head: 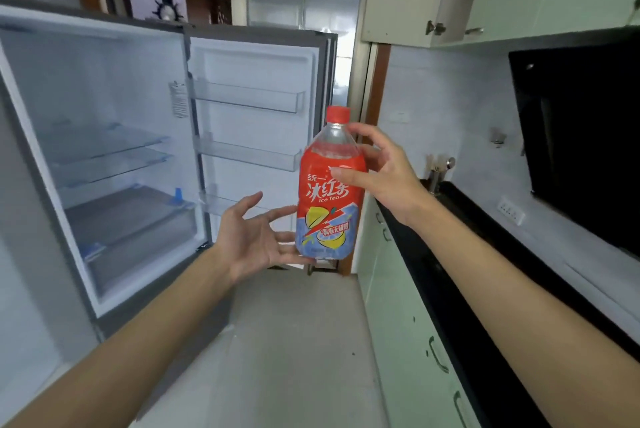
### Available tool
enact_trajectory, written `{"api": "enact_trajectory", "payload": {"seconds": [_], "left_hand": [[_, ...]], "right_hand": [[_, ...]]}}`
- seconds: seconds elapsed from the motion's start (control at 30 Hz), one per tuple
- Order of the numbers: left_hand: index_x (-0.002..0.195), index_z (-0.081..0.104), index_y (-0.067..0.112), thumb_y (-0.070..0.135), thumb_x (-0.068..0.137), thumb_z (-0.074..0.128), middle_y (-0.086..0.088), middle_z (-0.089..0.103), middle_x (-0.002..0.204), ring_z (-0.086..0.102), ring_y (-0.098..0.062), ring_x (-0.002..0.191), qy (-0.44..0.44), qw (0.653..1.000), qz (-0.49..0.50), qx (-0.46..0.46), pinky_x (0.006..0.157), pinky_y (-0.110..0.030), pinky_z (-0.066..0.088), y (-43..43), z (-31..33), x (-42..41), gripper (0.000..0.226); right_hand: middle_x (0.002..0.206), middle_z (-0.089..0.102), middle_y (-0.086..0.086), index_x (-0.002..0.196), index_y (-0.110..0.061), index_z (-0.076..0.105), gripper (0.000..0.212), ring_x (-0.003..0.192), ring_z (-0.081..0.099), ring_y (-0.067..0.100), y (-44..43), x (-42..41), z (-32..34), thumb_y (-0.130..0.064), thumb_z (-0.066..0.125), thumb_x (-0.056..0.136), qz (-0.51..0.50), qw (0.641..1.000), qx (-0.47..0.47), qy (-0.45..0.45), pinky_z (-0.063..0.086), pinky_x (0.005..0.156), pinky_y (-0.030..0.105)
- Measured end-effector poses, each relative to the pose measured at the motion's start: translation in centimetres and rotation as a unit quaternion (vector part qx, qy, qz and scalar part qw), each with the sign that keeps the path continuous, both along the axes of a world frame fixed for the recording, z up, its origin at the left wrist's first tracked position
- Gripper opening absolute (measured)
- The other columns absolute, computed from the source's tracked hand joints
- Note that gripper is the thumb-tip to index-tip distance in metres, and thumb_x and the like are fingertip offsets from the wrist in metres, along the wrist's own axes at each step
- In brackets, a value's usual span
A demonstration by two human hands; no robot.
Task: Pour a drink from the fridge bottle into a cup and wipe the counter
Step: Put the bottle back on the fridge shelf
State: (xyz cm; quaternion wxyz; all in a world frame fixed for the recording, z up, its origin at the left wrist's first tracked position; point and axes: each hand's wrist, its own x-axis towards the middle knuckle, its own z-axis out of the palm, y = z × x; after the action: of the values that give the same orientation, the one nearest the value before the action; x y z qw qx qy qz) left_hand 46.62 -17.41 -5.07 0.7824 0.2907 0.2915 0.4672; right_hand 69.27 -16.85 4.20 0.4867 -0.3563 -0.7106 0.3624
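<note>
A large ice tea bottle with a red cap and a red, blue and yellow label is upright in mid-air in front of the open fridge. My right hand grips its upper part, thumb across the label and fingers behind the neck. My left hand is spread open beside the bottle's lower left, its fingertips touching or nearly touching the base. The fridge's shelves and door racks look bare. No cup or cloth is in view.
A black-topped counter runs along the right over pale green cabinets. A metal utensil holder stands at its far end. A black range hood and wall cupboards hang above. Grey floor lies between fridge and counter.
</note>
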Motion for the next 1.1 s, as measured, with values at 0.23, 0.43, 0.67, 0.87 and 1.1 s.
{"api": "enact_trajectory", "payload": {"seconds": [0.23, 0.43, 0.67, 0.87, 1.1], "left_hand": [[0.140, 0.046, 0.005, 0.056, 0.091, 0.045, -0.037, 0.052, 0.136, 0.054, -0.060, 0.119, -0.021, 0.999, 0.049, 0.005, 0.095, -0.074, 0.040, 3.1, 0.0, -9.3, 0.070], [0.136, 0.047, 0.003, 0.052, 0.083, 0.051, -0.037, 0.051, 0.136, 0.054, -0.060, 0.119, -0.028, 0.994, 0.103, 0.009, 0.101, -0.072, 0.039, 3.6, 0.1, -16.4, 0.073], [0.142, 0.039, -0.003, 0.056, 0.088, 0.044, -0.036, 0.054, 0.135, 0.054, -0.057, 0.120, -0.018, 0.989, 0.143, 0.012, 0.095, -0.074, 0.038, 4.2, -1.0, -22.1, 0.080], [0.141, 0.039, -0.005, 0.055, 0.083, 0.049, -0.036, 0.054, 0.135, 0.054, -0.056, 0.121, -0.019, 0.979, 0.204, 0.014, 0.095, -0.073, 0.040, 6.2, -0.9, -24.5, 0.084], [0.138, 0.041, -0.006, 0.058, 0.092, 0.041, -0.035, 0.057, 0.131, 0.057, -0.055, 0.118, -0.023, 0.960, 0.277, 0.016, 0.090, -0.073, 0.044, 9.9, 0.7, -24.7, 0.078]], "right_hand": [[0.124, 0.067, 0.004, 0.130, -0.032, 0.052, 0.067, 0.110, 0.067, 0.021, 5.6, -10.0, 0.7, -0.028, 0.082, 0.070, 0.047, 0.999, 0.016, -0.003, 0.059, 0.090, 0.045], [0.115, 0.071, 0.005, 0.124, -0.034, 0.055, 0.058, 0.104, 0.069, 0.020, 9.6, -17.7, 0.4, -0.017, 0.082, 0.076, 0.104, 0.994, 0.014, 0.002, 0.060, 0.084, 0.036], [0.114, 0.071, 0.009, 0.130, -0.028, 0.054, 0.061, 0.102, 0.069, 0.021, 13.8, -24.7, -0.9, -0.013, 0.082, 0.078, 0.176, 0.984, 0.011, -0.009, 0.059, 0.082, 0.032], [0.116, 0.071, 0.006, 0.130, -0.030, 0.054, 0.061, 0.103, 0.070, 0.019, 18.6, -28.7, -1.0, -0.014, 0.082, 0.079, 0.234, 0.972, 0.013, -0.008, 0.060, 0.081, 0.032], [0.121, 0.069, 0.003, 0.127, -0.035, 0.054, 0.057, 0.108, 0.069, 0.022, 24.7, -31.3, 0.6, -0.020, 0.082, 0.079, 0.303, 0.953, 0.021, -0.010, 0.058, 0.090, 0.047]]}}
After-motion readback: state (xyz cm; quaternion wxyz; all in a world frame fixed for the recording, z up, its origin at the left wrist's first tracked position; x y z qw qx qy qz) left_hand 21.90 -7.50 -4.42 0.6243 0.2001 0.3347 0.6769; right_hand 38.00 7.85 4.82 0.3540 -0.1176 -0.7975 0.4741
